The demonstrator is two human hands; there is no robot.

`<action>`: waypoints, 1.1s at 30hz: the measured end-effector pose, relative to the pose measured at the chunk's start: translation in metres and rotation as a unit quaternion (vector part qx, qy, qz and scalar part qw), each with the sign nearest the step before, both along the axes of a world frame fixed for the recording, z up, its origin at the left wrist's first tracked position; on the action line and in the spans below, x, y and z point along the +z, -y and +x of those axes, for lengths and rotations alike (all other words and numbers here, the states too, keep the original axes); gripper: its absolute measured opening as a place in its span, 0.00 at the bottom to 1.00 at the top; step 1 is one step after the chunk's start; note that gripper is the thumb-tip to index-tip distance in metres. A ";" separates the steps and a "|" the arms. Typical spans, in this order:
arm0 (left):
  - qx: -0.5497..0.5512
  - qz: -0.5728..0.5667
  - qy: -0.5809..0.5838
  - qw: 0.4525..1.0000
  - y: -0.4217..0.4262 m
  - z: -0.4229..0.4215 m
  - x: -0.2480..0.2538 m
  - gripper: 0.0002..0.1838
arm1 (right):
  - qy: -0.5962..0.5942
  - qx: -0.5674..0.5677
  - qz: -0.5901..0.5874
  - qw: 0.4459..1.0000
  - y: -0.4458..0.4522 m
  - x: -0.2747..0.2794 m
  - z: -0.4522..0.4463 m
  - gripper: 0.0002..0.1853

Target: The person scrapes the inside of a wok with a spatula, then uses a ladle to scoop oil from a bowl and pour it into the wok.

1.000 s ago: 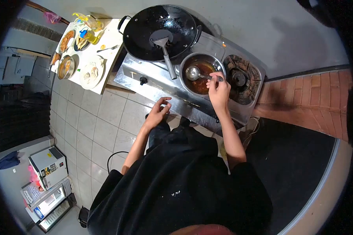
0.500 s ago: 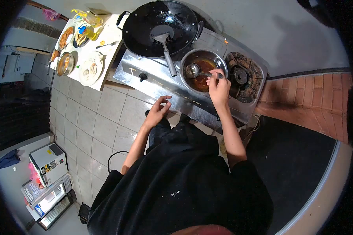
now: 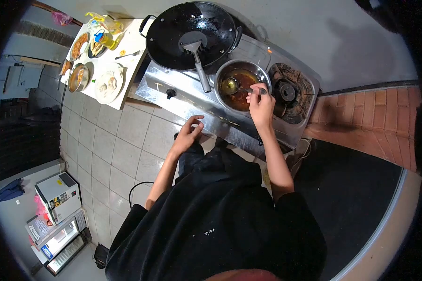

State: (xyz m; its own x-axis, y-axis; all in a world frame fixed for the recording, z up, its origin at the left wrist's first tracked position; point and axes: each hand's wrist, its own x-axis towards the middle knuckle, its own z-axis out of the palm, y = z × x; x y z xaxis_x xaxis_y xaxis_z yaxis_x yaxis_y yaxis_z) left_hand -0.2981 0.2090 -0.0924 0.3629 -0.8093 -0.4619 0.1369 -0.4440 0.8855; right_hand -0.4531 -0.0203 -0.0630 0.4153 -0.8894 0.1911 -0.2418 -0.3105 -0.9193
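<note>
Right-hand grip point(image 3: 262, 105) was closed on the end of a ladle point(image 3: 229, 85), whose bowl was held to the left of that grip, inside a metal pot point(image 3: 217, 89) of brown liquid point(image 3: 243, 75). The ladle's handle was pointed toward the pot's right rim. Left-hand grip point(image 3: 187, 135) was held loosely open, near the front of the stove point(image 3: 155, 88). A spatula point(image 3: 200, 72) was propped in a black wok point(image 3: 169, 44) beside the pot.
</note>
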 end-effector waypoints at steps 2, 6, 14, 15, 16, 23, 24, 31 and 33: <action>0.005 -0.015 0.005 1.000 -0.001 0.000 -0.003 0.21 | 0.000 0.000 -0.002 1.000 0.001 0.001 0.000 0.05; 0.003 -0.009 0.015 1.000 0.001 0.000 0.002 0.21 | 0.015 -0.003 0.029 0.999 0.001 0.003 -0.001 0.06; 0.009 -0.014 0.016 1.000 0.000 0.000 0.002 0.21 | 0.029 -0.008 0.053 0.998 0.009 0.021 -0.010 0.08; 0.009 -0.015 0.015 1.000 0.001 0.000 0.002 0.21 | 0.036 -0.009 0.058 0.998 0.011 0.023 -0.011 0.08; 0.009 -0.017 0.015 1.000 0.002 -0.001 0.003 0.21 | 0.036 -0.009 0.057 0.998 0.012 0.027 -0.012 0.08; 0.010 -0.028 0.018 0.999 0.006 -0.001 0.000 0.21 | 0.027 0.009 0.024 0.999 0.031 0.071 -0.012 0.08; 0.011 -0.031 0.017 0.999 0.007 -0.001 -0.001 0.21 | 0.027 0.011 0.021 0.999 0.034 0.076 -0.011 0.08; 0.024 -0.051 0.020 0.998 0.008 0.001 -0.001 0.21 | 0.035 0.046 -0.008 0.998 0.060 0.111 0.011 0.09; 0.034 -0.055 0.024 0.998 0.007 0.001 0.001 0.21 | 0.034 0.054 -0.009 0.998 0.068 0.120 0.025 0.10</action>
State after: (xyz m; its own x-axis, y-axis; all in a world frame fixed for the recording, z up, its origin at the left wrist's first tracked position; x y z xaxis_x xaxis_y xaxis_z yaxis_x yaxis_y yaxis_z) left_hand -0.2971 0.2016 -0.0912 0.4381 -0.8270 -0.3524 0.1188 -0.3353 0.9346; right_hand -0.4277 -0.0885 0.0569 0.4941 -0.8361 0.2382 -0.1427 -0.3482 -0.9265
